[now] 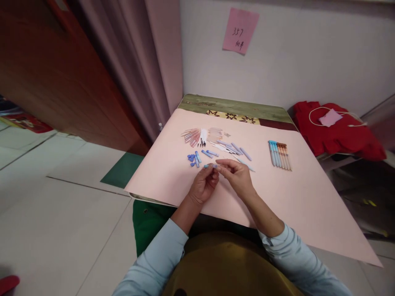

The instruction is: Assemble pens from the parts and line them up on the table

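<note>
Over a pink sheet [173, 172] on a small table, my left hand [204, 185] is closed around a light blue pen part [210, 166] whose tip pokes out to the left. My right hand [237, 174] meets it from the right, fingers pinched at the same blue pen part. Just beyond the hands lie blue caps [194, 158], blue barrels [237, 149], clear pink tubes [191, 135] and small black-tipped refills [202, 143].
A row of finished blue and brown pens [279, 154] lies at the right of the sheet. A red cloth with a white cable [336, 127] sits on a surface to the right. A curtain and a wooden door stand at the left; a pink note [240, 31] hangs on the wall.
</note>
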Tool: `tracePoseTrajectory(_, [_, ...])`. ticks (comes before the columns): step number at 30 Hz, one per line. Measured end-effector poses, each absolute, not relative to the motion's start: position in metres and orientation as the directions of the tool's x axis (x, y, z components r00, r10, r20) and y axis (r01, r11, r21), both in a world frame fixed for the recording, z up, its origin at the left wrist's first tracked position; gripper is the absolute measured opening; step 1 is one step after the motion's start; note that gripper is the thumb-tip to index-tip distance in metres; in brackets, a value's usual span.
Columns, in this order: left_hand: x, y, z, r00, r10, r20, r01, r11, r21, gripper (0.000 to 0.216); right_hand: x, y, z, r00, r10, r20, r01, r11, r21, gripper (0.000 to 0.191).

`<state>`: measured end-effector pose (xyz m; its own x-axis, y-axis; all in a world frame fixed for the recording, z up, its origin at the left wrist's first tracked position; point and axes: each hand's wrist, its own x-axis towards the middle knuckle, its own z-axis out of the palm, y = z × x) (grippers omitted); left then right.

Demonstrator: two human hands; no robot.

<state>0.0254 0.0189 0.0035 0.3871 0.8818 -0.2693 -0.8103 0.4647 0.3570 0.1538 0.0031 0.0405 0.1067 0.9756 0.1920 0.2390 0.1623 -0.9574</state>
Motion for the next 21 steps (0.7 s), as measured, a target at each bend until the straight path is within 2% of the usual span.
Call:
tracePoseTrajectory(3, [0.023, 0.019, 0.004, 0.383, 0.882, -0.275, -0.811, 0.463, 0.357, 0.008, 0.165, 0.008, 0.041, 0.147, 0.989, 0.026, 0.033, 0.021, -0.999, 0.038])
tracePoseTrajectory(6, [0.021, 0.021, 0.005, 0.348, 0.876, -0.335, -0.823, 0.456, 0.339, 0.003, 0.183, 0.01, 0.037, 0.258, 0.965, 0.039, 0.044, 0.029, -0.999, 0.039])
tracePoseTrajectory(9, [0.02, 0.022, 0.005, 0.341, 0.869, -0.358, -0.83, 0.457, 0.319, 0.003, 0.2, 0.006, 0.031, 0.347, 0.928, 0.133, 0.294, 0.027, -0.956, 0.035])
tracePoseTrajectory(12, [0.021, 0.024, 0.005, 0.316, 0.883, -0.347, -0.847, 0.428, 0.317, 0.002, 0.205, 0.0, 0.023, 0.295, 0.932, 0.212, 0.593, -0.005, -0.805, 0.024])
tracePoseTrajectory(14, [0.022, 0.024, 0.004, 0.313, 0.885, -0.343, -0.841, 0.427, 0.333, 0.004, 0.201, -0.002, 0.02, 0.225, 0.947, 0.228, 0.724, -0.006, -0.69, 0.019])
tracePoseTrajectory(18, [0.023, 0.024, 0.002, 0.314, 0.888, -0.335, -0.831, 0.428, 0.356, 0.008, 0.184, 0.003, 0.014, 0.104, 0.967, 0.232, 0.867, 0.027, -0.498, 0.025])
tracePoseTrajectory(21, [0.023, 0.024, 0.001, 0.309, 0.892, -0.331, -0.828, 0.423, 0.367, 0.009, 0.177, 0.009, 0.012, 0.033, 0.98, 0.198, 0.906, 0.055, -0.42, 0.031])
